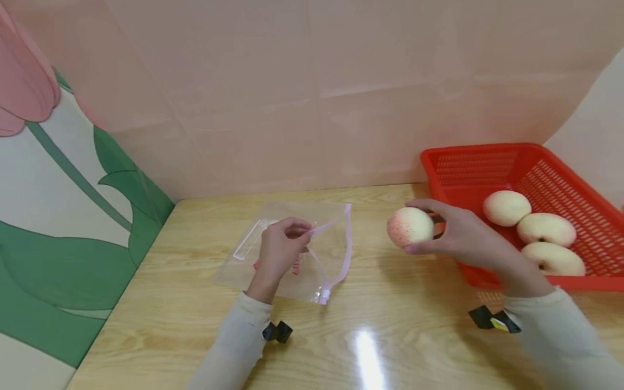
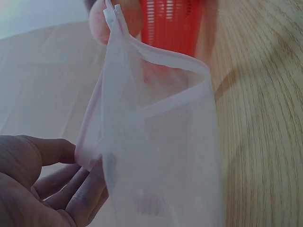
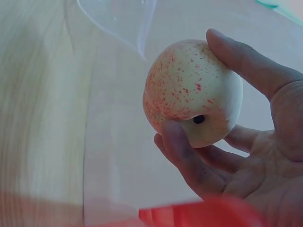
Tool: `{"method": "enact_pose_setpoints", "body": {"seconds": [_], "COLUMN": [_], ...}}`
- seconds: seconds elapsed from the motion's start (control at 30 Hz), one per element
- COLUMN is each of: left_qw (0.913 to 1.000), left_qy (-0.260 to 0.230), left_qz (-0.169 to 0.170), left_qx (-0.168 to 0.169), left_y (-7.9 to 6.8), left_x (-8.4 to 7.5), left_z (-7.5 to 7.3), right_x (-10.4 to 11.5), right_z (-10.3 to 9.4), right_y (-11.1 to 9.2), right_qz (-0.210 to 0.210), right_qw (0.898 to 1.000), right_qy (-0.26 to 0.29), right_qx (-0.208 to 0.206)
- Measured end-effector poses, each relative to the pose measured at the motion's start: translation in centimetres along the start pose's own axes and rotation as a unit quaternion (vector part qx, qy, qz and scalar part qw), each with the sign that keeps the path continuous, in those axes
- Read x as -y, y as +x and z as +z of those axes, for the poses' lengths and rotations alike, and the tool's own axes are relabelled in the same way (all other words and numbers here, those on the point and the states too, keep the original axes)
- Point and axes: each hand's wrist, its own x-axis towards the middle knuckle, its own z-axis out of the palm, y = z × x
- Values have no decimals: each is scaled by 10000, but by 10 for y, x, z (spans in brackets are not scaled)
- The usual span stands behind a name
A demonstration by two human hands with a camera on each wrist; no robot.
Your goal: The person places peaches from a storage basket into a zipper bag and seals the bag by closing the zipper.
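Observation:
My left hand [image 1: 283,246] pinches one lip of a clear zip bag [image 1: 331,244] with a lilac slider strip. The bag's mouth gapes toward the right, and red print shows on its side. In the left wrist view, thumb and fingers grip the edge of the bag [image 2: 161,142]. My right hand [image 1: 455,230] holds a pale peach [image 1: 410,227] with red speckles, between the bag and a red basket. The right wrist view shows fingers and thumb curled round the peach [image 3: 189,90], with a small dark hole in its dimple.
A red plastic basket [image 1: 468,187] stands at the right of the wooden table [image 1: 170,319]. Several pale peaches [image 1: 546,228] lie inside it. Behind the table rises a pinkish covering [image 1: 292,108], and a panel with painted leaves [image 1: 49,281] borders the left side.

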Motion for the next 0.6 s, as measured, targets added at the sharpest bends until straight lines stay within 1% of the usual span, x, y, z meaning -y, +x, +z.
{"method": "enact_pose_setpoints", "body": {"seconds": [0.17, 0.33, 0.43, 0.6], "left_qw": [10000, 9997, 9995, 9992], "left_qy": [-65, -248, -304, -386], "left_qz": [5, -65, -102, -70], "left_qx": [20, -8, -38, -83], "left_y": [1, 1, 0, 1], "left_x": [1, 1, 0, -1], "left_z": [0, 0, 0, 1], "right_x": [10, 24, 31, 36], "right_z": [15, 28, 40, 58], "right_y": [9, 25, 35, 41], "right_qz": [-186, -478, -628, -680], "right_qw": [9998, 9988, 9978, 9975], "right_qy": [48, 53, 187, 170], "right_qx": [83, 48, 65, 105]}}
